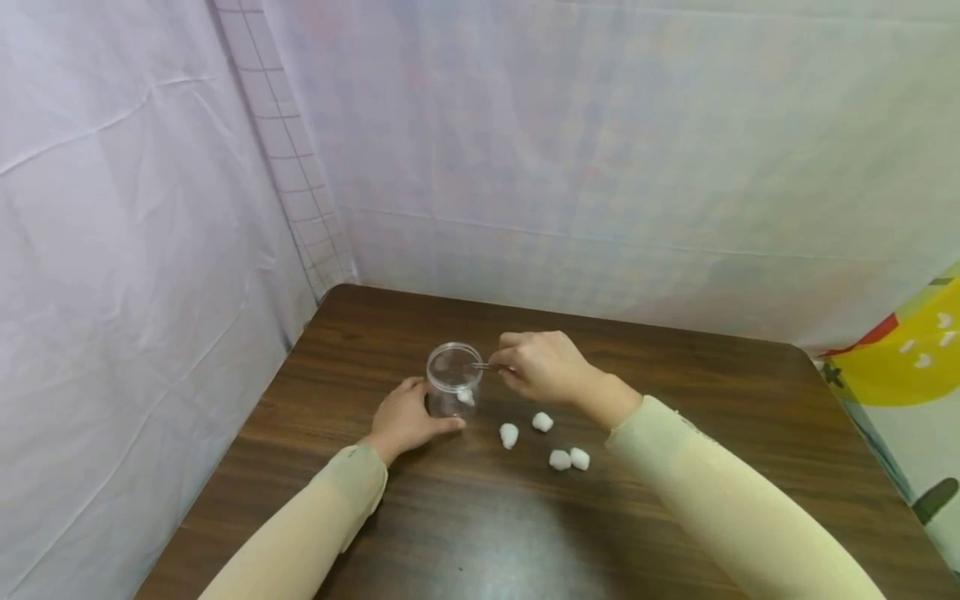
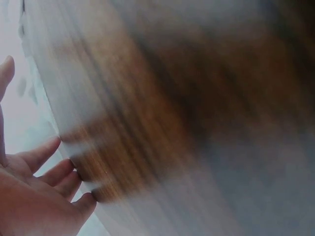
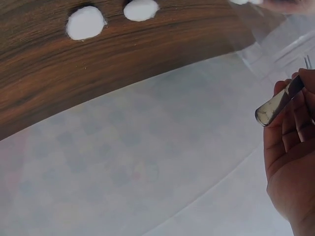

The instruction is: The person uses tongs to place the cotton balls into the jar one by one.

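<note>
A clear plastic jar (image 1: 454, 379) stands upright on the brown wooden table, with a white cotton ball (image 1: 466, 397) showing through its wall. My left hand (image 1: 408, 419) holds the jar low on its left side, thumb across the front; its fingertips rest at the tabletop in the left wrist view. My right hand (image 1: 546, 365) pinches metal tweezers (image 3: 275, 105), whose tips reach over the jar's right rim. The two thin tips stand apart in the right wrist view, with nothing visible between them. Nearest below the right hand lies a loose cotton ball (image 1: 542, 422).
Another cotton ball (image 1: 508, 435) lies just right of the jar. Two more sit side by side nearer the front, one of them a slightly greyer cotton ball (image 1: 560, 460). White cloth (image 1: 600, 167) hangs behind the table (image 1: 675, 517), and a yellow printed cloth (image 1: 900, 367) is at the right.
</note>
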A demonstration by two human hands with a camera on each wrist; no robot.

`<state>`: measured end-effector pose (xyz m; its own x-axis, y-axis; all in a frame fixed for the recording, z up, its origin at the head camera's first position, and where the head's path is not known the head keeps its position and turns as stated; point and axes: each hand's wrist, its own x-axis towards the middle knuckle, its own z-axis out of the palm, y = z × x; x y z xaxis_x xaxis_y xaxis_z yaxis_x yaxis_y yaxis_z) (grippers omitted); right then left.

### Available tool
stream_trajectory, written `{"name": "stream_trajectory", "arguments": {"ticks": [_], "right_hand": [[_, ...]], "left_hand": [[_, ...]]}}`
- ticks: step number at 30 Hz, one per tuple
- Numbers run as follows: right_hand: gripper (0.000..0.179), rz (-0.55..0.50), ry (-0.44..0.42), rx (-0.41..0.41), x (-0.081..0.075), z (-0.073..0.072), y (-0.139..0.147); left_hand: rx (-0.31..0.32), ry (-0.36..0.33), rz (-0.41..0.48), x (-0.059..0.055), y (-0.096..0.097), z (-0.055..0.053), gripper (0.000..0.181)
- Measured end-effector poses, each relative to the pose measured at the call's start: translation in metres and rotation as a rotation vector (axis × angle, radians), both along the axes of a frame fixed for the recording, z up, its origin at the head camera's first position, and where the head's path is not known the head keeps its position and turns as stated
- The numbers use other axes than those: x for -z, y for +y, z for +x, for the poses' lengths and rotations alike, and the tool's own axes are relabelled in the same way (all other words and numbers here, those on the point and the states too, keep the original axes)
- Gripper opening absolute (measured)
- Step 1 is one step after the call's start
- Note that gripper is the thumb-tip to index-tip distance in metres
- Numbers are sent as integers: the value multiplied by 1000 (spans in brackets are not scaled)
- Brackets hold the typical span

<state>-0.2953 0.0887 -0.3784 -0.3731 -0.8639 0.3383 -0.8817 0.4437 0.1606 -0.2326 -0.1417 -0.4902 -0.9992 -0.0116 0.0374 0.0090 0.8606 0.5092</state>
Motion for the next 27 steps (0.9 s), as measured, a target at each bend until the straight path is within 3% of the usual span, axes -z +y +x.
{"name": "stream_trajectory", "arguments": {"ticks": [11, 19, 27], "right_hand": [[15, -53, 8, 24, 4, 13, 54], [14, -22, -79, 124, 24, 27, 103], [14, -23, -123, 158, 46, 44, 135]], "left_hand": [[4, 10, 5, -1, 0, 2, 86], [2, 10, -3, 2, -2, -2, 87], [10, -12, 9, -2, -2, -1, 88]]}}
